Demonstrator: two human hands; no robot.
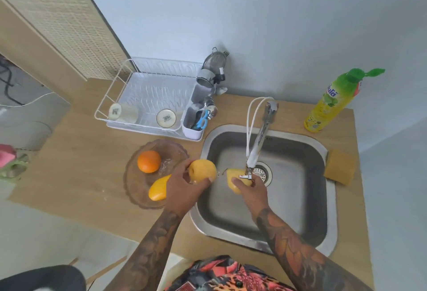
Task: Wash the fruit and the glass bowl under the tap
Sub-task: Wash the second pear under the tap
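My left hand (182, 189) grips a round yellow apple (202, 170) above the sink's left rim, between the bowl and the basin. My right hand (250, 192) holds a yellow pear (234, 181) inside the steel sink (298, 200), right at the outlet of the tap (258, 142). The glass bowl (138, 194) stands on the counter left of the sink. In it lie an orange (149, 161) and a yellow mango (157, 189), partly hidden by my left hand.
A white dish rack (147, 96) with two cups and a cutlery holder stands behind the bowl. A yellow dish-soap bottle (332, 103) stands at the back right. A yellow sponge (339, 167) lies on the sink's right rim. The wooden counter (87, 152) ends at my front.
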